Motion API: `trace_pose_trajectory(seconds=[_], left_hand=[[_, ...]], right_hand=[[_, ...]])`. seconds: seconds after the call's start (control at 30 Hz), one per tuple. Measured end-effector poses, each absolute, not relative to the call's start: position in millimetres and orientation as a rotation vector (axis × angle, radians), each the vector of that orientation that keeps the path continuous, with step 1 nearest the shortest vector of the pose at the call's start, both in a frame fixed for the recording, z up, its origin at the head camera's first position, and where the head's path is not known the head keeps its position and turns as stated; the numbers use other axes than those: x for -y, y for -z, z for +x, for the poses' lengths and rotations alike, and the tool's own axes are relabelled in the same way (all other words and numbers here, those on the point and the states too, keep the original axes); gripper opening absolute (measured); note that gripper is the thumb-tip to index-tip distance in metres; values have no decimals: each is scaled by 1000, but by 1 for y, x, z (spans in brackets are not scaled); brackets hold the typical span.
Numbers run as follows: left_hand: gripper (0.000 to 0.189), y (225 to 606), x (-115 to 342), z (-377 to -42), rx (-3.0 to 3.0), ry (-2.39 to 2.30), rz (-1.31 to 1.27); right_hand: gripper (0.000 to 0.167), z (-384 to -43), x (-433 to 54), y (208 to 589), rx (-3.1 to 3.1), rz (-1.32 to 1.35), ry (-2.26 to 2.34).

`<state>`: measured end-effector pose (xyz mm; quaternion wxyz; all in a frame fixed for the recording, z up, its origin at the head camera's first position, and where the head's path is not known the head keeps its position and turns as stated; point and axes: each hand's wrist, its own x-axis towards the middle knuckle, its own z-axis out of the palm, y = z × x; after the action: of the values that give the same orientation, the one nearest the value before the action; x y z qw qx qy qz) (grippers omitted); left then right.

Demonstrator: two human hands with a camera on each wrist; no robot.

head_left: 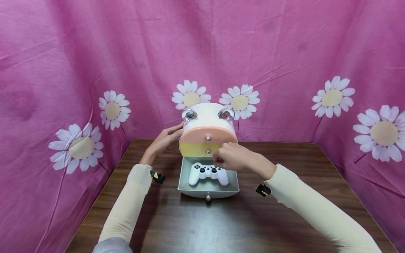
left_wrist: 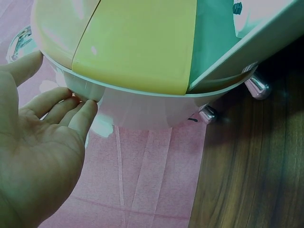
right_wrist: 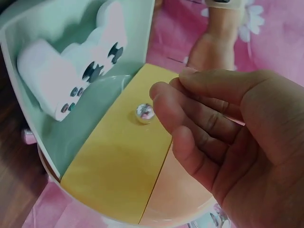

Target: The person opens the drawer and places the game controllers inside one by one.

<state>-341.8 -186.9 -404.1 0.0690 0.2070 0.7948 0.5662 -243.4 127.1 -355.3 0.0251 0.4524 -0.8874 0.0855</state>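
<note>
A small white drawer cabinet (head_left: 207, 114) with two ring-shaped silvery ears stands on the table. Its green bottom drawer (head_left: 185, 175) is pulled out, and a white game controller (head_left: 207, 172) lies inside. Above it, the yellow drawer (head_left: 193, 149) and the orange drawer (head_left: 193, 135) are closed. My left hand (left_wrist: 47, 137) rests its fingertips against the cabinet's side, fingers extended. In front of the yellow drawer, my right hand (right_wrist: 223, 123) has loosely bent fingers with nothing between them. Its fingertips are close to the yellow drawer's clear knob (right_wrist: 145, 113), apart from it.
The cabinet stands on a dark wooden table (head_left: 209, 228). Behind and on both sides hangs a pink cloth (head_left: 202, 45) printed with white daisies. A knob (head_left: 208, 197) sticks out from the front of the pulled-out drawer.
</note>
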Motion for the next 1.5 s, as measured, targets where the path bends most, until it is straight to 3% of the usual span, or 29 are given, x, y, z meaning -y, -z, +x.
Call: trace_pose_trajectory(seconds=[0.27, 0.87, 1.5], left_hand=[[64, 405, 187, -340, -2398, -1708, 619], [61, 405, 186, -341, -2391, -1728, 632], [60, 406, 187, -342, -2391, -1721, 645]], right_hand=[[15, -217, -133, 372, 2714, 1307, -417], [12, -159, -118, 461, 2726, 970, -799], [17, -139, -101, 517, 2872, 647, -1045]])
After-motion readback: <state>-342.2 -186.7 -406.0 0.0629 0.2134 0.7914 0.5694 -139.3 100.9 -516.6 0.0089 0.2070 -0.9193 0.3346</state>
